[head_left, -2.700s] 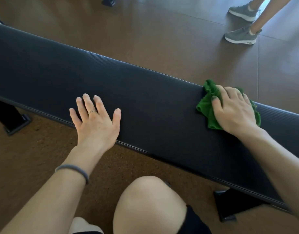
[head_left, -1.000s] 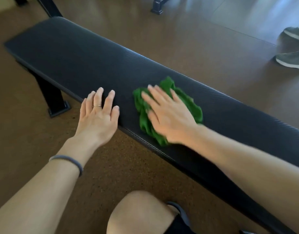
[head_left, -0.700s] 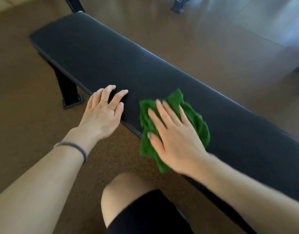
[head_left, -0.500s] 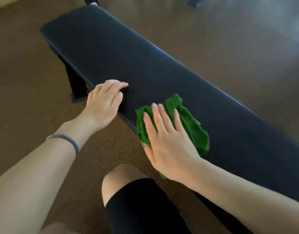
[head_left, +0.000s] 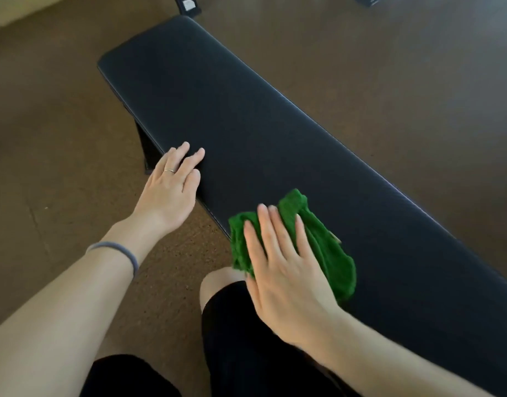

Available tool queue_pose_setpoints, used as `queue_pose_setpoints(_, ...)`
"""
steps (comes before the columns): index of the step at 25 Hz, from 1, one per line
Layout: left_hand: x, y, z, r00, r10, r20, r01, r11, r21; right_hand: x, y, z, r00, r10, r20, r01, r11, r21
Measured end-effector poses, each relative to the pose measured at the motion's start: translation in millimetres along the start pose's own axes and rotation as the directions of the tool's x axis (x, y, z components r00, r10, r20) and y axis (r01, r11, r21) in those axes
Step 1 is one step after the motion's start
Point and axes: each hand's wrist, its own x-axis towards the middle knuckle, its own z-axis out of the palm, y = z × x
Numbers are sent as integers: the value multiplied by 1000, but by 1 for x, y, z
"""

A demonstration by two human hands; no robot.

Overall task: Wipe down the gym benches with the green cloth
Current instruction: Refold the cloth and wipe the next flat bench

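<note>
Green cloth (head_left: 326, 247) on the bench pad (head_left: 246, 116), mid-wipe.

The right hand (head_left: 283, 270) presses it flat-fingered at the near edge; the left hand (head_left: 169, 190), fingers relaxed, rests on the edge. The far pad end looks unwiped; progress uncertain.

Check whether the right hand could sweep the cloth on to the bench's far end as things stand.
Probably yes. The right hand lies flat on the cloth, and the bench top beyond it shows bare; only the left hand, resting at the near edge, borders that path.
</note>
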Motion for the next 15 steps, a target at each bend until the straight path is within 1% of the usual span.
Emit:
queue_pose_setpoints(2,4,-2,-8,1000,-3,19,4,1000,-29,65,-13,-2,1000,0,6,0,1000,26)
queue_pose_setpoints(4,5,-5,-15,999,9,35,-7,998,-61,118,-27,-8,998,65,5,-65,997,34)
queue_pose_setpoints(5,6,-6,-18,999,13,29,-10,997,-78,131,-32,-7,996,89,9,-89,996,15)
queue_pose_setpoints(7,9,-7,-23,999,38,30,-35,995,-89,120,-33,-2,998,64,-20,-64,998,3)
queue_pose_setpoints(11,6,-19,-27,986,131,105,-137,989,47,32,-20,-4,998,-55,8,55,998,-22)
queue_pose_setpoints(13,5,-26,-30,978,177,114,-186,980,75,60,-8,-8,998,-68,10,68,998,-3)
queue_pose_setpoints(15,10,-32,-32,976,200,89,-206,976,67,135,7,-11,999,32,-20,-32,999,2)
